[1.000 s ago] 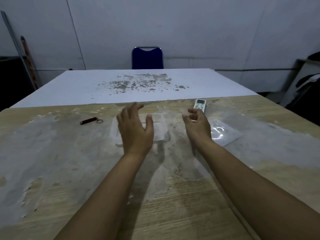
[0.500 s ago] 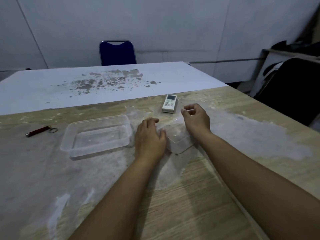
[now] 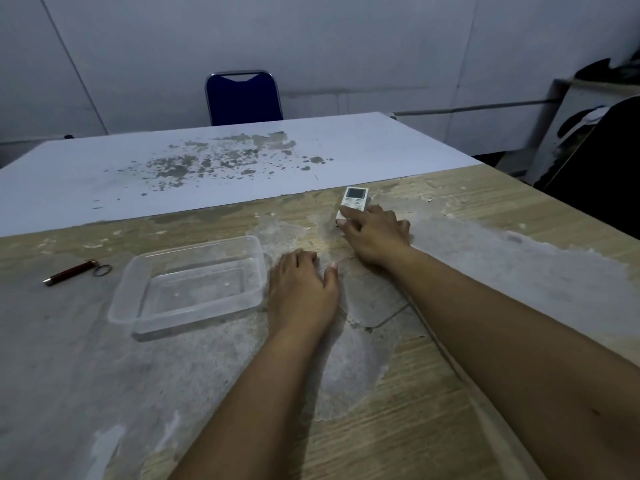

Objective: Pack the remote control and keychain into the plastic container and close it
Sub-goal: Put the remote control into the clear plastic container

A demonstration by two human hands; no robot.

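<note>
A clear plastic container (image 3: 188,292) stands open and empty on the wooden table, left of centre. Its clear lid (image 3: 372,299) lies flat to the right, partly under my arms. My left hand (image 3: 301,289) rests palm down between container and lid, thumb on the lid's near-left edge. My right hand (image 3: 375,233) reaches over the near end of the white remote control (image 3: 355,199), fingers curled onto it; the remote still lies on the table. The red keychain (image 3: 74,271) with its metal ring lies far left, apart from both hands.
A white sheet (image 3: 207,168) with grey stains covers the table's far half. A blue chair (image 3: 242,98) stands behind it. Dark items (image 3: 595,147) are stacked past the table's right edge. Pale worn patches mark the wood.
My right hand left the lid and moved forward onto the remote's near end. The lid now lies flat on the table. My left hand stays beside it.
</note>
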